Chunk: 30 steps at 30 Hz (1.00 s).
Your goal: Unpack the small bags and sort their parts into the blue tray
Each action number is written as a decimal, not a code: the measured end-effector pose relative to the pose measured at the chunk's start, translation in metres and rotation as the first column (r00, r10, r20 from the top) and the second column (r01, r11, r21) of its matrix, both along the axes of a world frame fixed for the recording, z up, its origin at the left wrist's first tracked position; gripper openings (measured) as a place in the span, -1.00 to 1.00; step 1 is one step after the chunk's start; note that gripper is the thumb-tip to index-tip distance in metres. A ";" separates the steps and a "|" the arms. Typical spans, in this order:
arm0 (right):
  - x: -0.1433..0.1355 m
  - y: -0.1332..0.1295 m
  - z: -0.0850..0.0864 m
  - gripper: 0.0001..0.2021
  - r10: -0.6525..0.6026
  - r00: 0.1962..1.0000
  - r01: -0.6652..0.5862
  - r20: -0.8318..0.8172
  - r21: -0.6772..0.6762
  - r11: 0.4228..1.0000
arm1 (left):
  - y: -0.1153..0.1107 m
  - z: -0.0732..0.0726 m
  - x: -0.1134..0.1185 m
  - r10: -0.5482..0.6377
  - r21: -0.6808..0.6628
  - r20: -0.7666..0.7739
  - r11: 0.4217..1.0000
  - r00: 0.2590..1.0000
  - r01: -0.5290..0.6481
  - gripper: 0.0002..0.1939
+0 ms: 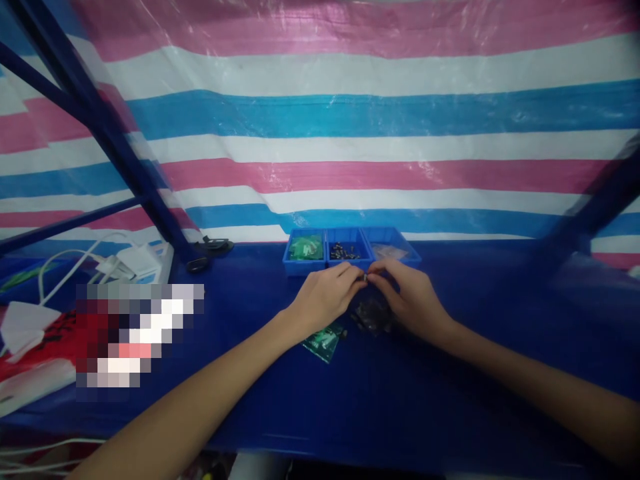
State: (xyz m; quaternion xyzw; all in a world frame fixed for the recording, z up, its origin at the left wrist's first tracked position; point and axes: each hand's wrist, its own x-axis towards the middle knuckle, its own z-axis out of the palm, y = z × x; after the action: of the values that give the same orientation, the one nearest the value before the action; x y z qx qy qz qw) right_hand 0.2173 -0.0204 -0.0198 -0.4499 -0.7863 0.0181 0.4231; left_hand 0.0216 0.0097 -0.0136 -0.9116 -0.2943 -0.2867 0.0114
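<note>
while the left hand (325,295) and the right hand (417,298) meet just right of the frame's centre, a small piece (365,277) sits between their fingertips. the left hand has its thumb and forefinger drawn close together on one side of it, and the right hand pinches from the other; both appear to have hold of the piece, though it is too small and dim to make out its shape.

below the fingers, a dark plastic bag (373,315) lies on the bench (400,413), and a green packet (323,345) lies partly hidden by the left hand, at lower centre. just beyond the hands stand the blue bins (305,269) in a row: green packets (307,248) in the left one, small metallic parts (345,252) in the middle, a pale clear bag (390,253) in the right.

with a piece this tiny, a light, even pinch from both sides seems wisest, since a hard squeeze could make it spring away. fingertips best stay lined up, so that any push or twist runs straight. keeping the hands low over the bench would shorten a fall; against the dark plastic bag, a dropped piece could be hard to spot.
</note>
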 end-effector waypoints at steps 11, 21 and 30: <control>0.008 0.005 -0.002 -0.88 -0.007 0.981 -0.019 0.193 0.136 0.991 | 0.000 0.002 0.001 0.009 -0.056 -0.007 0.998 1.000 -0.010 -0.72; 0.010 0.021 0.013 -0.77 -0.035 0.939 -0.034 0.342 0.192 0.981 | -0.004 0.009 0.002 0.111 -0.057 -0.023 0.992 0.994 -0.112 -0.80; -0.005 0.053 0.034 -0.72 -0.208 0.874 0.124 0.438 0.213 0.969 | -0.002 0.010 -0.004 0.120 0.051 -0.213 0.992 0.970 -0.111 -0.79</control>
State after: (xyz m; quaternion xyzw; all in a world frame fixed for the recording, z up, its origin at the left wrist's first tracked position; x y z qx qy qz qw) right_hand 0.2126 0.0321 0.0142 -0.4678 -0.8205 -0.1950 0.2645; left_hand 0.0175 0.0074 -0.0036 -0.9183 -0.3383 -0.1906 0.0777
